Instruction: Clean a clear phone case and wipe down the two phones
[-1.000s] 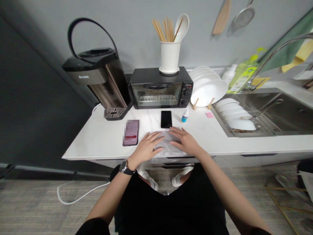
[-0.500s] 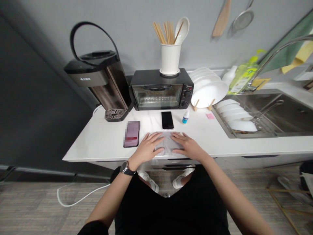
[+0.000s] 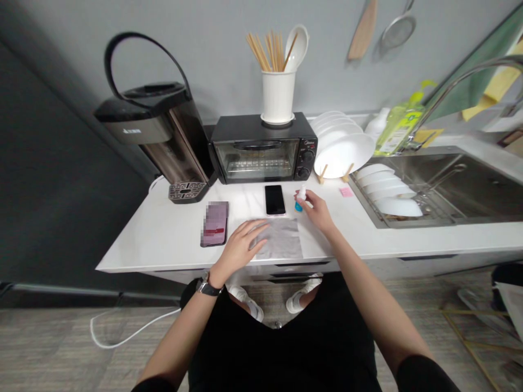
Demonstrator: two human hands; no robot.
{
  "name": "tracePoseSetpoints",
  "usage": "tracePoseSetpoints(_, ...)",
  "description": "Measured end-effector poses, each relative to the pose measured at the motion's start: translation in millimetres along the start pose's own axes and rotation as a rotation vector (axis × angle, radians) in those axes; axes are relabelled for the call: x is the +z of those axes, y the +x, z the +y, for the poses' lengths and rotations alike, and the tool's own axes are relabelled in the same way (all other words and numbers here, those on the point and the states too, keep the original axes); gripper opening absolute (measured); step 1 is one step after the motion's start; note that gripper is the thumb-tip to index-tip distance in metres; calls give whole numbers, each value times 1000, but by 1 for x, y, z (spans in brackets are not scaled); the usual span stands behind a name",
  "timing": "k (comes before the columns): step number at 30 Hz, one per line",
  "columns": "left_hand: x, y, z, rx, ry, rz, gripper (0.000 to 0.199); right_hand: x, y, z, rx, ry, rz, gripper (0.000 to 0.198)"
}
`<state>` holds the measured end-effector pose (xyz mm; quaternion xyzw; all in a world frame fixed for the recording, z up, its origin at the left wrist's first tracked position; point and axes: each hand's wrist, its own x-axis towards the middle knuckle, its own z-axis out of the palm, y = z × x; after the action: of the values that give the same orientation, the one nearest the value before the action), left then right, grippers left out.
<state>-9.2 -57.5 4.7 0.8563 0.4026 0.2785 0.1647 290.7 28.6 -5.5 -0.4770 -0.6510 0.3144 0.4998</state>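
Note:
A grey cloth [image 3: 283,239] lies flat near the front edge of the white counter [image 3: 163,234]. My left hand [image 3: 242,240] rests on its left part with the fingers stretched out. My right hand [image 3: 317,211] has its fingers closed round a small spray bottle [image 3: 301,195], white at the top and blue below, which stands upright right of the phone. Just behind the cloth is a phone [image 3: 275,200] with a dark screen. Left of my left hand lies a second phone [image 3: 215,220] with a purplish screen, partly blurred out.
A black toaster oven [image 3: 261,158] carries a white cup [image 3: 278,98] of chopsticks. At the left stands a water dispenser [image 3: 163,141]. White plates [image 3: 345,152] in a rack, a pink note [image 3: 346,192] and a sink [image 3: 461,212] with bowls [image 3: 398,206] are on the right.
My right hand has left the cloth, moved up and right, and closed on the spray bottle. The cloth's right half is now uncovered. My left hand stays on the cloth.

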Motion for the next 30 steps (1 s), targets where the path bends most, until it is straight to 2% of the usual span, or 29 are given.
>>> tracePoseSetpoints(4,-2,21,24,-34,-263,119,49,17,-50,-35,133,365,-296,47)
tracePoseSetpoints(6,-1,37,36,-43,-427,145,48,26,-77,-52,227,528,-392,45)
tracePoseSetpoints(10,7,59,48,-109,-591,73,32,38,-107,-68,354,706,-407,40)
tracePoseSetpoints(13,9,55,40,-109,-604,23,39,38,-112,-66,367,712,-397,44)
tracePoseSetpoints(15,6,43,27,-101,-520,17,47,31,-109,-63,318,637,-390,53)
tracePoseSetpoints(17,3,27,13,-98,-315,34,52,21,-101,-61,208,469,-374,61)
tracePoseSetpoints(19,3,12,-1,-83,-115,-16,56,9,-90,-61,33,203,-375,62)
tracePoseSetpoints(22,8,0,-14,-39,34,-100,76,-2,-73,-63,-193,-220,-476,59)
tracePoseSetpoints(26,16,-2,-19,-33,89,-124,95,1,-58,-58,-295,-602,-651,57)
tracePoseSetpoints(30,17,-1,-19,-52,48,-113,110,7,-56,-46,-341,-826,-705,53)
